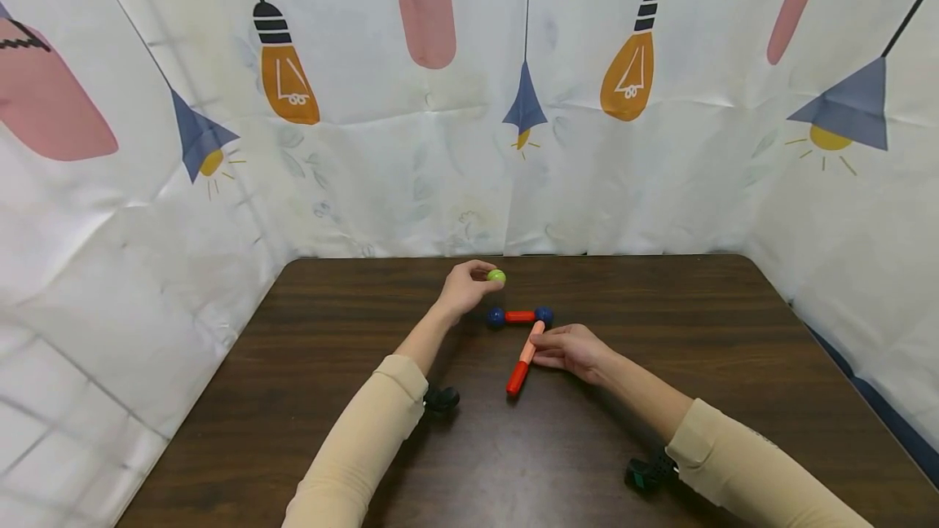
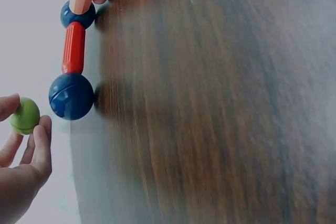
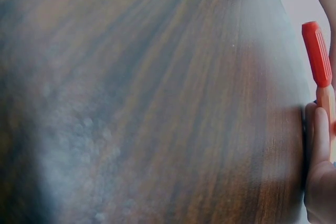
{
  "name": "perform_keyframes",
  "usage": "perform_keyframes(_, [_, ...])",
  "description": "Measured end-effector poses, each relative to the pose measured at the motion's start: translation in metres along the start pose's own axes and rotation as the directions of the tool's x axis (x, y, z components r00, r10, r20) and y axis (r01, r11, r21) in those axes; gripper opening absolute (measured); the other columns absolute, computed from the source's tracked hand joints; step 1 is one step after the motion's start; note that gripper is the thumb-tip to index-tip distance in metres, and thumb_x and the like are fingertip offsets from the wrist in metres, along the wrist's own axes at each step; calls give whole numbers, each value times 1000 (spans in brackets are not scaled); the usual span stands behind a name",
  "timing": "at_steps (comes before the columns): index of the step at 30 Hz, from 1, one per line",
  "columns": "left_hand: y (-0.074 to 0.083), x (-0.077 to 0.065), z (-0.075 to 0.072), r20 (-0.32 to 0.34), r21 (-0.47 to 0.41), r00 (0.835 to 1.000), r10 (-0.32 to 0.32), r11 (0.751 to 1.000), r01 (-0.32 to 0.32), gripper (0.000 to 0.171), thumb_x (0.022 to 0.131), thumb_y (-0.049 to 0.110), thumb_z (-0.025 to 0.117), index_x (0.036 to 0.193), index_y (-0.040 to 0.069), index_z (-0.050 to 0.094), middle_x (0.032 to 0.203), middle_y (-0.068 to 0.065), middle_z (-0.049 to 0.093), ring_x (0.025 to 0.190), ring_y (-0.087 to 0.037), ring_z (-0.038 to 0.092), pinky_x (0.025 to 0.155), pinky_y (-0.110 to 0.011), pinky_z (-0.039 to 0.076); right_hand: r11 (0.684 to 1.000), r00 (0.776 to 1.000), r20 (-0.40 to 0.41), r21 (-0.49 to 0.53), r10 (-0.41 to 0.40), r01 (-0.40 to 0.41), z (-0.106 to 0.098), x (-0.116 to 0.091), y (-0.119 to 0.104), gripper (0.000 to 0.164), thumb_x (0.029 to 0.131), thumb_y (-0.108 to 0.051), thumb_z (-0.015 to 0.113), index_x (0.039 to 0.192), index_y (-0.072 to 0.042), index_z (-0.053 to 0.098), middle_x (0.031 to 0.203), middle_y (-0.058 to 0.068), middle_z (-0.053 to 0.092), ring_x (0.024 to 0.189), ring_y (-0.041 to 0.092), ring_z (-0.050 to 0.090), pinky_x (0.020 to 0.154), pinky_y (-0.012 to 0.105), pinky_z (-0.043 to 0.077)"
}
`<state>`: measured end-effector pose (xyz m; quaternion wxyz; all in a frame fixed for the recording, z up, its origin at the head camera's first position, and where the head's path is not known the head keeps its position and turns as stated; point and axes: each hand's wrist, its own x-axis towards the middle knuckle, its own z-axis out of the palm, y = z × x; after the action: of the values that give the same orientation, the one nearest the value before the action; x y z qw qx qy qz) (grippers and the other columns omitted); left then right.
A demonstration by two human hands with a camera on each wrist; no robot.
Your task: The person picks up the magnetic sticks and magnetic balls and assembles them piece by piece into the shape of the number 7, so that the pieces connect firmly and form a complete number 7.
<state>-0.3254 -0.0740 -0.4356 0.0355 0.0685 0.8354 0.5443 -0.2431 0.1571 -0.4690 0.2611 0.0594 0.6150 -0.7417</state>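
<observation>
In the head view my left hand (image 1: 465, 287) pinches a small green ball (image 1: 496, 276) between thumb and fingers, beyond the other pieces. The left wrist view shows that green ball (image 2: 25, 116) beside a blue ball (image 2: 71, 96), apart from it. A short red rod (image 1: 520, 317) joins two blue balls (image 1: 495, 317) in a line. With my right hand (image 1: 575, 351) I grip a peach-coloured rod (image 1: 534, 343), whose far end meets the right-hand blue ball (image 1: 544, 315). A second red rod (image 1: 517, 380) continues from its near end.
The pieces are at the middle of a dark wood-grain table (image 1: 330, 324). A white cloth (image 1: 469, 178) printed with lamps hangs behind its far edge. Dark wrist cameras (image 1: 442, 399) sit under both forearms.
</observation>
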Motion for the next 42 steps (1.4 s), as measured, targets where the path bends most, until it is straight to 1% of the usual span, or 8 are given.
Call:
perform_keyframes(6, [0,-6,-5,1,9,1000,11,1000,-11,34,92,17,79,124,7,70,115,-9,68,108,-26,64,91,-39,53,1000,1000,-9,-4,-2,2,1,0,0,33,102,-4,63,126,19,58,101,15,71,90,19,73,87,34,57])
perform_keyframes(12, [2,-18,-10,25,-7,999,40,999,-39,34,92,14,79,123,4,69,116,-9,69,105,-25,67,90,-39,54,1000,1000,-11,-10,-5,5,1,-1,0,33,102,-4,64,126,18,59,102,15,71,91,19,73,87,34,57])
perform_keyframes(16, [3,-24,-15,42,-7,998,48,999,-47,34,93,15,79,124,6,70,116,-8,68,103,-24,67,89,-40,54,1000,1000,-9,-10,-8,8,0,0,0,33,102,-4,64,126,18,59,102,15,72,90,19,73,87,34,57])
perform_keyframes(22, [6,-32,-20,69,1,996,53,999,-53,34,93,18,80,124,9,70,113,-6,68,101,-21,67,88,-41,53,1000,1000,20,-8,-21,22,0,1,2,33,102,-2,62,127,20,57,101,14,71,90,17,73,88,33,57])
perform_keyframes(32, [16,-48,-27,129,37,988,90,995,-95,36,92,22,81,124,11,70,110,-3,70,98,-19,68,87,-41,53,1000,999,44,-16,-26,27,0,1,1,34,103,-3,61,129,20,56,102,13,72,90,17,73,88,33,56])
perform_keyframes(36, [17,-54,-28,163,51,981,108,992,-118,37,92,22,81,125,10,69,108,-3,71,98,-19,68,87,-41,53,1000,999,35,-12,-16,16,0,0,0,34,103,-3,61,129,20,56,100,13,72,88,17,73,87,33,57])
perform_keyframes(42, [18,-62,-27,191,60,976,108,991,-121,36,92,21,80,124,10,69,108,-2,70,98,-18,67,84,-38,54,1000,999,40,-17,-13,13,-2,-1,-1,37,103,-3,60,131,20,54,101,13,72,90,16,73,88,33,56])
